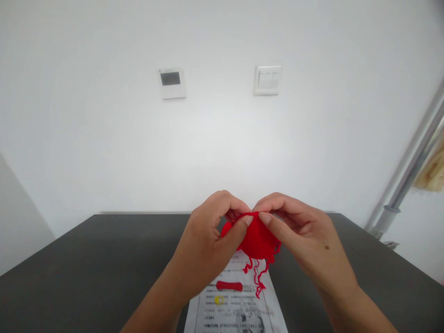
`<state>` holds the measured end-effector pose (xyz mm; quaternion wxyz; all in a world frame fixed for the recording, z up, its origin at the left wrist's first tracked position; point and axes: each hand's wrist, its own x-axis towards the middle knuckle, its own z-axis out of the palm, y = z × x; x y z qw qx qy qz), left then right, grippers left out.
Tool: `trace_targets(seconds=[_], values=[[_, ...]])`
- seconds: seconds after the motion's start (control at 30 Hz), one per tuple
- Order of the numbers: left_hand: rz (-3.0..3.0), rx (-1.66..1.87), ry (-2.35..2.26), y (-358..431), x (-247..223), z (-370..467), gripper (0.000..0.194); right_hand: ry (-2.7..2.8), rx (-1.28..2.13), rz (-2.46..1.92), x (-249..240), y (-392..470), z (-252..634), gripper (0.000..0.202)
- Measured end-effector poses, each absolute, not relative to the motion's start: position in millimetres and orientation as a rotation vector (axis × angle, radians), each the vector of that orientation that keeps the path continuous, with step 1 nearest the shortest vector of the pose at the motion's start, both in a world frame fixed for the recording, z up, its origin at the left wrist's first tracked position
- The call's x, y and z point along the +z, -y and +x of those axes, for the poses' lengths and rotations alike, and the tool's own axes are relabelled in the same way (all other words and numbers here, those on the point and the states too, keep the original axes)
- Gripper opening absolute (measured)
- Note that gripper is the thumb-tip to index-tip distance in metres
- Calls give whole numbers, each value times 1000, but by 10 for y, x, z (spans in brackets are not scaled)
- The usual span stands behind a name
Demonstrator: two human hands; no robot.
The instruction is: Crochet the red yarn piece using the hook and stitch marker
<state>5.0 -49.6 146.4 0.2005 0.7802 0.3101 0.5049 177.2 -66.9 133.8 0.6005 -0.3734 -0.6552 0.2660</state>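
**One bright-red, rounded yarn piece (258, 240), pinched from both sides**

One bare left hand (208, 236), thumb and fingertips nipping the top edge. Then one white printed paper sheet (225, 319) with one small yellow ring (216, 300) and one slim red-handled tool (229, 286) on it. Yarn piece is up over the sheet's far end, crinkly strands (267, 266) dangling. Lastly, one bare right hand (315, 245) pinching that same edge.
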Motion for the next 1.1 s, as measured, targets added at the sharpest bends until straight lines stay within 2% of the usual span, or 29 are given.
trace_targets(seconds=[1.1], values=[[2110, 1334, -890, 504, 1479, 6, 14, 1492, 579, -864, 1324, 667, 1753, 11]])
